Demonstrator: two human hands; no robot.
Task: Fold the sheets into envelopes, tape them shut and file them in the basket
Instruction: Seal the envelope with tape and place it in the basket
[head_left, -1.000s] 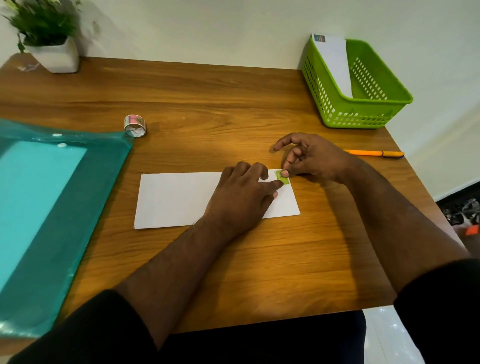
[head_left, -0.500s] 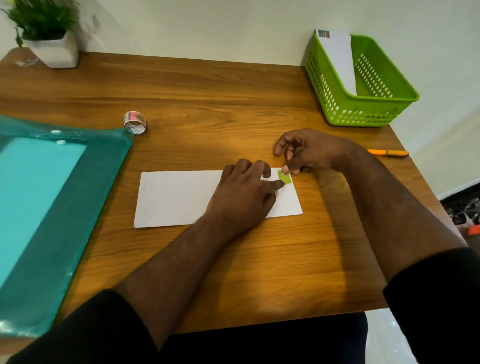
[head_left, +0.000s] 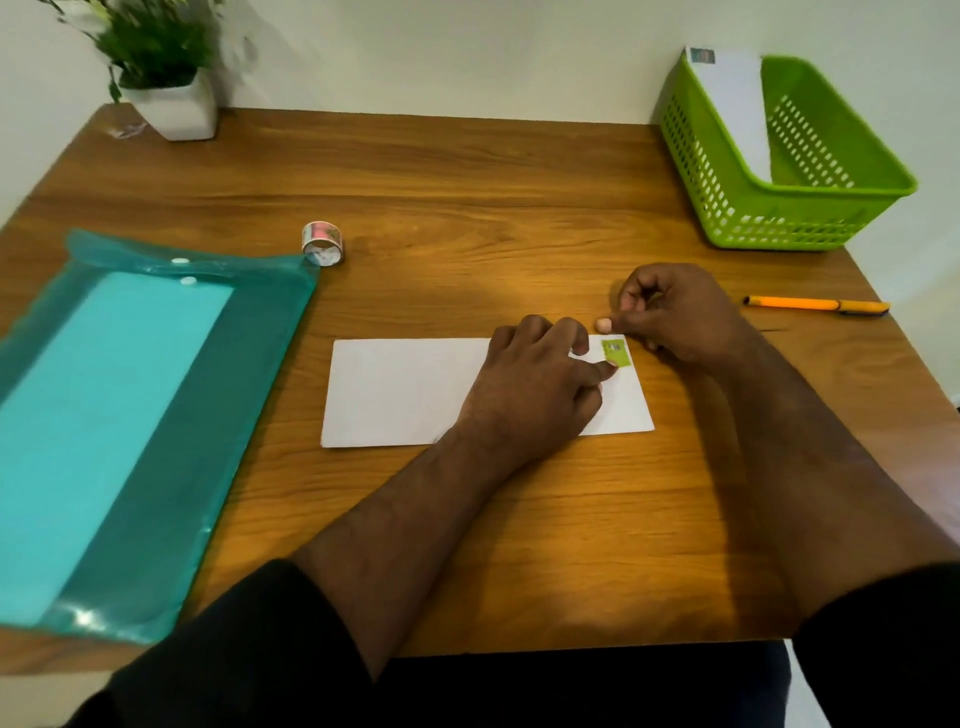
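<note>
- My left hand (head_left: 530, 395) lies on the folded white envelope (head_left: 405, 392), fingers bent, with one fingertip pressing at the edge of the small green sticker (head_left: 616, 352) near the envelope's top right corner; it pins the paper down, holding nothing in its grip.
- My right hand (head_left: 680, 317) sits just beyond that same corner, fingers curled in with thumb and forefinger drawn together; I cannot tell whether its grip has anything pinched in it.
- The envelope lies flat on the tabletop (head_left: 467, 197), directly under my left hand and just beside my right, long side toward me.
- Judging by how things lie, this sheet is already folded and I am on the sealing step, pressing the green piece down. Filing it is not yet done.
- The green basket (head_left: 779, 218) stands well apart at the far right corner of the tabletop, with one finished envelope (head_left: 732, 104) already leaning inside it, so at least one round is done.
- The tape roll (head_left: 322, 244) rests to the far left of the envelope, near the corner of the teal plastic folder (head_left: 130, 415), which I take to hold the remaining sheets.
- An orange pen (head_left: 815, 304) lies to the right of my right hand, and a potted plant (head_left: 166, 78) stands at the far left corner.
</note>
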